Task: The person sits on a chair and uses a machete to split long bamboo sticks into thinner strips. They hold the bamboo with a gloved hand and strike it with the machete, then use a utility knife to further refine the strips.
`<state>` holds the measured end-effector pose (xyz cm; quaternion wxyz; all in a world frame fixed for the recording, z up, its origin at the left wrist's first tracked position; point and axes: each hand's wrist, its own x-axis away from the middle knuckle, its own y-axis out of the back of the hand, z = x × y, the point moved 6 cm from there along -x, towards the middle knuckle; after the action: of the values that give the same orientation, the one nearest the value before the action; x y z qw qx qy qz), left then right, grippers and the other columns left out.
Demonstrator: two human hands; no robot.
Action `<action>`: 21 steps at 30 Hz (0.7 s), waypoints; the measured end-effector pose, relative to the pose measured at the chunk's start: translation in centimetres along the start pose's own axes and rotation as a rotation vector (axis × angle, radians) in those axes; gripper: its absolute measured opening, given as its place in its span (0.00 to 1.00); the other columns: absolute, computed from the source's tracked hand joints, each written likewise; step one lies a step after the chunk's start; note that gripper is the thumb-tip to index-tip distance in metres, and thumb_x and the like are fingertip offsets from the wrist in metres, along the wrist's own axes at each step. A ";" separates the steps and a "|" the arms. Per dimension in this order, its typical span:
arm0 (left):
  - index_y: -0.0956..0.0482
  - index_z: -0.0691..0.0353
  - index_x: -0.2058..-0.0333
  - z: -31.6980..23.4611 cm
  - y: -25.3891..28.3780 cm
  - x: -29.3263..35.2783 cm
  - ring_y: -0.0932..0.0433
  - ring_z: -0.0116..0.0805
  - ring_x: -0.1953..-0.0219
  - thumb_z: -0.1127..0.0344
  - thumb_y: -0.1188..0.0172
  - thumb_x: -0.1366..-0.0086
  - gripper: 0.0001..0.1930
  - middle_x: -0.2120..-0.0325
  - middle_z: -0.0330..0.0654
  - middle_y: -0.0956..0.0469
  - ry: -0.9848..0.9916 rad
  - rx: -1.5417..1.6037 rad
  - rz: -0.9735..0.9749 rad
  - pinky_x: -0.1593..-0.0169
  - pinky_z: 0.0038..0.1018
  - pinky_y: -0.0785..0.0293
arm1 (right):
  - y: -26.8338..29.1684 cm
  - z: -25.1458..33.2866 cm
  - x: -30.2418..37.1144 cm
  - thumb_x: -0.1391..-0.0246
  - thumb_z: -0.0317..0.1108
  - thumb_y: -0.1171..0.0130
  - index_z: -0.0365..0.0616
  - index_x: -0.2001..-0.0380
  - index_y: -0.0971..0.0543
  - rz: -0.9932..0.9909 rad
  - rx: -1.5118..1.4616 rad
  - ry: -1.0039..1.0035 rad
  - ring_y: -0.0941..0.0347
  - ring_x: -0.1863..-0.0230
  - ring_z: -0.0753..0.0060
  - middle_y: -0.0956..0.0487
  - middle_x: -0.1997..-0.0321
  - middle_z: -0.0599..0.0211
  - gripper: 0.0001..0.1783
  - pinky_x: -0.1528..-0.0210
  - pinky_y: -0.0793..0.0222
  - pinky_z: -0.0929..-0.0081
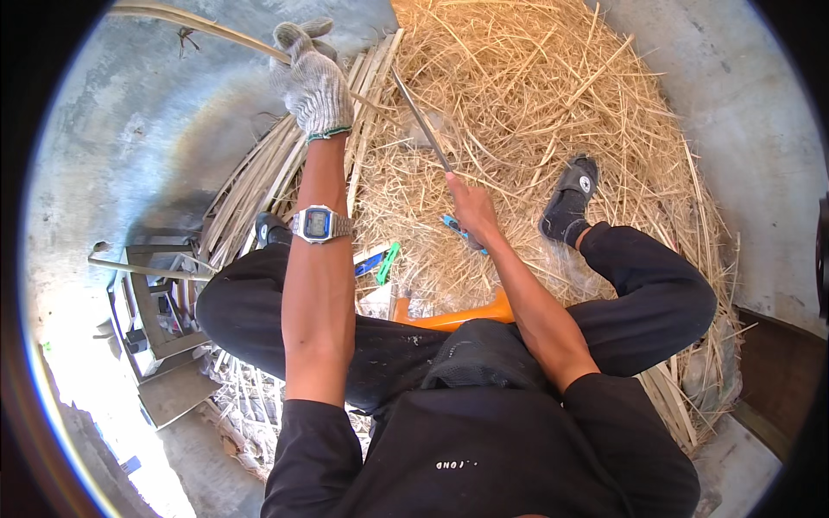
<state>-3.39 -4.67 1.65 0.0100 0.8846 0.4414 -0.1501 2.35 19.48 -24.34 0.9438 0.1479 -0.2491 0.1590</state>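
My left hand (309, 82), in a grey knitted glove, is raised at the upper left and closed on a long bamboo strip (203, 26). The strip runs off to the upper left; a thin end seems to come out past the glove's right side. Bare and closed, my right hand (473, 210) grips a long-bladed knife (423, 123) whose tip points up and left. The blade is apart from the strip. Under the right hand lies a blue tool (452, 225), partly hidden.
A bundle of split bamboo strips (259, 181) lies at left, near my foot. Straw-like shavings (527, 95) heap up ahead and to the right. Green (388, 264) and blue (369, 264) cutter-like tools lie before an orange plastic piece (449, 322). A wooden frame (155, 319) stands at left.
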 end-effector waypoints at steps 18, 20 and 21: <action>0.20 0.65 0.72 1.5 0.5 -0.4 0.35 0.25 0.88 0.34 0.55 0.28 0.35 0.87 0.34 0.34 0.011 0.025 -0.068 0.85 0.21 0.37 | -0.5 1.9 0.5 0.34 0.68 0.59 0.50 0.87 0.35 -0.011 0.126 0.099 0.39 0.89 0.80 0.38 0.90 0.76 0.37 0.88 0.44 0.78; 0.20 0.66 0.73 1.3 -0.1 -0.4 0.34 0.26 0.88 0.34 0.54 0.28 0.36 0.87 0.35 0.33 -0.013 0.026 -0.039 0.85 0.22 0.37 | 0.0 4.1 0.0 0.33 0.68 0.61 0.49 0.87 0.34 -0.055 0.082 0.270 0.39 0.90 0.80 0.37 0.90 0.76 0.38 0.88 0.45 0.80; 0.20 0.67 0.73 1.4 0.3 -0.7 0.34 0.26 0.88 0.34 0.54 0.28 0.36 0.87 0.35 0.33 -0.026 0.017 -0.035 0.85 0.23 0.36 | -0.2 5.8 0.8 0.33 0.68 0.62 0.48 0.87 0.34 -0.026 -0.035 0.357 0.39 0.90 0.80 0.37 0.90 0.76 0.39 0.88 0.45 0.80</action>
<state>-3.93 -5.58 0.42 0.0054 0.8747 0.4555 -0.1657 0.65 17.38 -19.19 0.9774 0.1042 -0.0783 0.1661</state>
